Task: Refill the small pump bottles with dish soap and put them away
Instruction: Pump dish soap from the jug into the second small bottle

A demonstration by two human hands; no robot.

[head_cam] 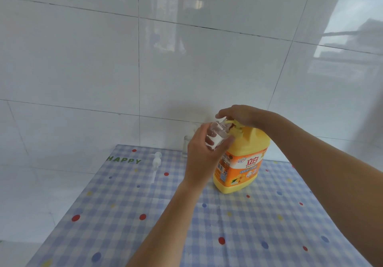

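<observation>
A big yellow dish soap jug (242, 163) with an orange label stands on the checked tablecloth (186, 225). My right hand (238, 115) rests on top of its yellow pump head (235, 126), fingers lying over it. My left hand (204, 152) grips a small clear bottle (217, 133), lifted and tilted with its mouth at the pump spout. A detached clear pump top (155, 164) lies on the cloth to the left. Another small clear bottle (186, 145) stands by the wall, partly hidden behind my left hand.
The table stands against a white tiled wall (145, 69). Green letters reading HAPPY (124, 160) mark the cloth's far left corner. The table's left edge drops off to a pale floor.
</observation>
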